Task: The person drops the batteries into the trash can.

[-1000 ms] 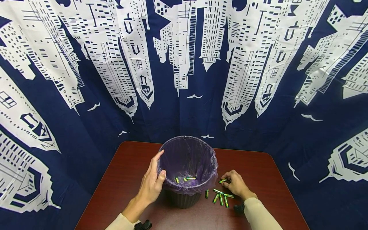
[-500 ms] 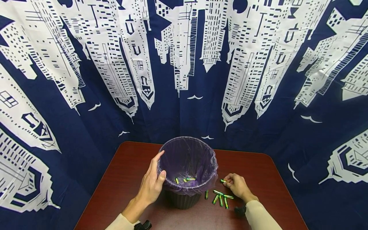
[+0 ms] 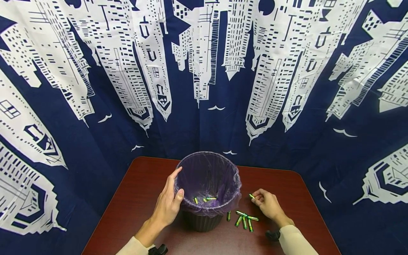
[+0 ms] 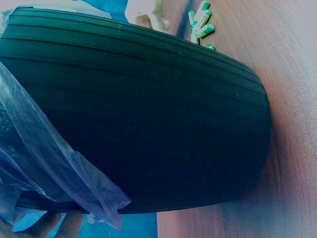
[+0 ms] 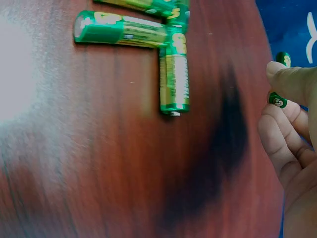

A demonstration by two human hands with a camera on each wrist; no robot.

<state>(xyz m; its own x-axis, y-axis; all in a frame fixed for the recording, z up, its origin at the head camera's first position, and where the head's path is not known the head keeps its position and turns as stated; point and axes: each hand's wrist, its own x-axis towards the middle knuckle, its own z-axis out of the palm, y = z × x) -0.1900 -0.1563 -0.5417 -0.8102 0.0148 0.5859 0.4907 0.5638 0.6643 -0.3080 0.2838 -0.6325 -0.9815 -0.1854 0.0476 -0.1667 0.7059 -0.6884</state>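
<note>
A dark ribbed trash bin point(image 3: 204, 222) stands upright, lined with a thin purple bag point(image 3: 220, 170) folded over its rim. Several green and yellow batteries point(image 3: 211, 198) lie at the bottom of it. My left hand point(image 3: 170, 203) rests against the left of the bin's rim, fingers fairly straight and thumb spread; in the left wrist view, fingertips point(image 4: 69, 225) touch the bag-covered edge. To the right of the bin, my right hand point(image 3: 267, 203) pinches a battery point(image 3: 251, 196) between thumb and fingers. The thumb hides its middle in the right wrist view.
Near my right wrist, several loose batteries point(image 3: 244, 222) lie in a cluster on the brown table point(image 3: 153, 177). Another battery point(image 3: 228, 216) lies closer to the bin. Behind the table hangs a blue cloth point(image 3: 210, 127) with white city buildings.
My right hand, with the battery between its fingers, has moved right and slightly away from the bin, and has risen a little in the view. The left hand and bin have stayed put.
</note>
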